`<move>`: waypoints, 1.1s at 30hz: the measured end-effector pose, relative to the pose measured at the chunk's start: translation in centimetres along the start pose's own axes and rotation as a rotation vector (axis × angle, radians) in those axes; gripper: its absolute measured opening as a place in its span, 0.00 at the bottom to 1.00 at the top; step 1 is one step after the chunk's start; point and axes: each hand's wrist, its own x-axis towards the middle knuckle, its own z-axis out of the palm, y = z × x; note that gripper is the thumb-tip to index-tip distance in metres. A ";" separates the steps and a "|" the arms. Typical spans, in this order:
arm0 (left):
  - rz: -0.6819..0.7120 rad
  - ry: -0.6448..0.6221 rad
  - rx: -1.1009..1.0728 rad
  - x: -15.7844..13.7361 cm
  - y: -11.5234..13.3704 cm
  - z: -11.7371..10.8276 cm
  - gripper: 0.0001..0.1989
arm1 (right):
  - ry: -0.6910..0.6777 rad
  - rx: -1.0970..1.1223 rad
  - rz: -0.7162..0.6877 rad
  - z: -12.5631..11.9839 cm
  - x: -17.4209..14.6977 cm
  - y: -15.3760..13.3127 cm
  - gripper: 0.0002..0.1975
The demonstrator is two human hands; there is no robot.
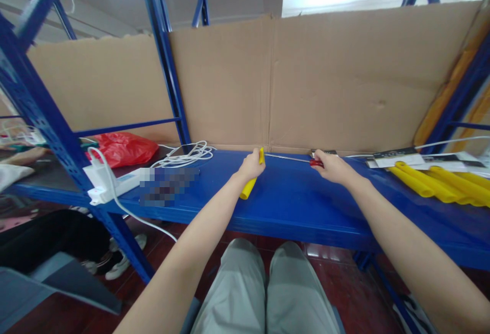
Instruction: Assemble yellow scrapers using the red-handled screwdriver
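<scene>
My left hand point(251, 167) is closed round a yellow tube point(248, 189), held tilted above the blue shelf top point(294, 201). The tube's lower end sticks out below my fist and a bit of yellow shows above it. My right hand point(333, 168) grips the red handle of what looks like a long screwdriver point(288, 157). Its thin metal shaft runs level to the left, toward the tube in my left hand. Whether the tip touches the tube or stops short, I cannot tell.
Several yellow tubes point(413, 180) lie at right beside white cards point(398, 158). At left are a power strip point(128, 181), coiled white cable point(187, 154) and red plastic bag point(124, 149). Cardboard point(329, 84) walls the back. Another person's hand point(32, 155) shows far left.
</scene>
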 end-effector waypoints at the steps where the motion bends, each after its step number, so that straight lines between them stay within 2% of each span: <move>1: -0.004 0.000 -0.004 0.0 0.0 0.0 0.14 | 0.004 0.011 0.003 0.0 0.0 0.0 0.04; 8: -0.036 -0.003 -0.033 -0.2 0.1 -0.3 0.13 | -0.002 0.036 -0.024 0.1 0.0 0.3 0.05; 17: -0.019 -0.007 -0.020 -0.2 0.2 -0.3 0.13 | -0.045 0.019 0.010 0.2 0.1 -0.2 0.05; 33: -0.043 -0.005 -0.032 -0.3 0.3 -0.4 0.12 | -0.028 -0.015 -0.013 0.4 0.1 0.1 0.04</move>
